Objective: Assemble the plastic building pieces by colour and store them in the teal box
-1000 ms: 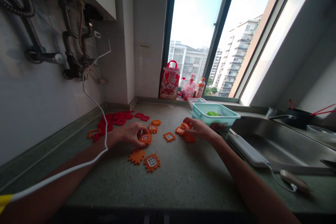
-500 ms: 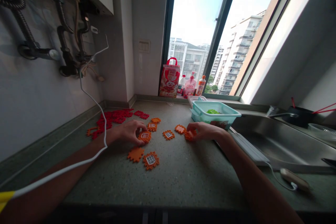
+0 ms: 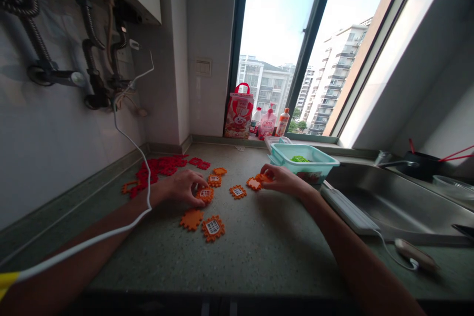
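Thumb and fingers of my left hand (image 3: 189, 187) close around an orange notched puzzle tile (image 3: 205, 194) with a white window grid, low over the counter. My right hand (image 3: 276, 177) pinches another orange tile (image 3: 263, 177), partly hidden by the fingers, beside a plain-centred orange tile (image 3: 254, 183). Between the hands lies an orange window tile (image 3: 237, 191). Nearer me are a solid orange tile (image 3: 191, 219) and a larger window tile (image 3: 213, 227). Behind my left hand sit a further window tile (image 3: 215, 180) and a small orange tile (image 3: 219, 171).
Red notched tiles (image 3: 157, 168) are heaped at the left. A teal plastic box (image 3: 318, 163) with green pieces stands at the right, before the sink (image 3: 400, 197). A white cable (image 3: 111, 227) hangs across my left arm. A white power strip (image 3: 351, 212) lies along the sink edge.
My right hand has moved away from me and slightly left with its orange tile, up to the plain-centred tile's far edge. My left hand has stayed nearly still.
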{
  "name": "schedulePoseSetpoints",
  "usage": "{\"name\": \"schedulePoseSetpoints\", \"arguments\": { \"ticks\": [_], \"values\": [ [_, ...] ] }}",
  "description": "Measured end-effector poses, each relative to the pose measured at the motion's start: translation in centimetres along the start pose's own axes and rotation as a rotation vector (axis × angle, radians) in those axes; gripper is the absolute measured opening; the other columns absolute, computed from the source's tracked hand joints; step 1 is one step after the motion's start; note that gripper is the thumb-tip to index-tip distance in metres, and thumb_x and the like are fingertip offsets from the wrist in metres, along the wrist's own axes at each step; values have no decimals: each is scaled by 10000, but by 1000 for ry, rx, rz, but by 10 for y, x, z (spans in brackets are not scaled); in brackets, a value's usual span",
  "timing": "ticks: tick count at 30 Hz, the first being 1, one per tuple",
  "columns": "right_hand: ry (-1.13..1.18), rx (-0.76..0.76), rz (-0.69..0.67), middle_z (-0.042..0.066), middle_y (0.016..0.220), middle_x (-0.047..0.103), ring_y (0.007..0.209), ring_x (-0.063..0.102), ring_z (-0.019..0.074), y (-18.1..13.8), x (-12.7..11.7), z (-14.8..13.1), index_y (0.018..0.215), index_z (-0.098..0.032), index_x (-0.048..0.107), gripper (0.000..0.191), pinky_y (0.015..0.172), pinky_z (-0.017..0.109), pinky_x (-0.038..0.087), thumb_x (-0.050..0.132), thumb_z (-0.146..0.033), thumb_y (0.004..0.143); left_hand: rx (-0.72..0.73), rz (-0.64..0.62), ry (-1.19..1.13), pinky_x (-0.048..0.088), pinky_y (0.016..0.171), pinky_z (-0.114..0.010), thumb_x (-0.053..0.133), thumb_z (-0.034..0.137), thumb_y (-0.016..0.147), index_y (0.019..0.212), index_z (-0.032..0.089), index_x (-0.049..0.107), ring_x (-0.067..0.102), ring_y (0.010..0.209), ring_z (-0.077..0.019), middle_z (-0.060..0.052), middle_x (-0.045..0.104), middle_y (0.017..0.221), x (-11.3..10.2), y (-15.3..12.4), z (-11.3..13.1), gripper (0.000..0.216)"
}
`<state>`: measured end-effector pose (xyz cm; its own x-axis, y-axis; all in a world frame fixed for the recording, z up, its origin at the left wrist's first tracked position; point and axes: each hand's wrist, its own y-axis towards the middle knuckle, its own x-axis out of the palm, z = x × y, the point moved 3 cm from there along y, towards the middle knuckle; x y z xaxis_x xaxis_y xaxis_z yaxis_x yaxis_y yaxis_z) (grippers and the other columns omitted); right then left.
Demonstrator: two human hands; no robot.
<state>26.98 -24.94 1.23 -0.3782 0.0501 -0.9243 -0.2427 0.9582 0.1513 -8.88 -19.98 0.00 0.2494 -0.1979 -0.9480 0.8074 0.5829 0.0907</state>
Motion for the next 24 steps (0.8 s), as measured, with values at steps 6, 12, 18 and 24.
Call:
{"name": "schedulePoseSetpoints", "arguments": {
  "ticks": [6, 12, 18, 24],
  "values": [
    [-170, -15, 167, 79, 979, 742, 846, 670, 224, 13, 31, -12, 1086, -205, 666, 341, 744, 294, 432, 688, -468, 871, -14, -5, 4, 420, 677, -250, 839, 578, 715, 1135, 245, 814, 621, 792, -170, -20, 714, 935, 1, 0, -3, 537],
    [-228, 8, 136, 87, 940, 745, 851, 687, 234, 15, 40, -16, 1069, -209, 678, 343, 736, 286, 423, 657, -510, 905, -12, 8, -10, 417, 683, -257, 833, 619, 707, 1163, 270, 808, 625, 795, -174, -21, 715, 945, 3, -1, -7, 575],
    [-236, 103, 191, 75, 941, 754, 828, 691, 228, 13, 36, -17, 1064, -222, 671, 314, 722, 283, 414, 657, -488, 896, -13, 2, -19, 411, 672, -261, 823, 632, 700, 1147, 276, 812, 616, 794, -179, -23, 711, 945, 2, 0, -6, 572],
    [-314, 205, 148, 124, 979, 768, 869, 715, 273, 11, 38, -22, 1089, -190, 668, 378, 712, 302, 417, 631, -520, 910, -18, 8, -2, 412, 675, -277, 813, 643, 696, 1112, 259, 825, 603, 772, -187, -28, 696, 880, 1, 1, -5, 566]
  ]
}}
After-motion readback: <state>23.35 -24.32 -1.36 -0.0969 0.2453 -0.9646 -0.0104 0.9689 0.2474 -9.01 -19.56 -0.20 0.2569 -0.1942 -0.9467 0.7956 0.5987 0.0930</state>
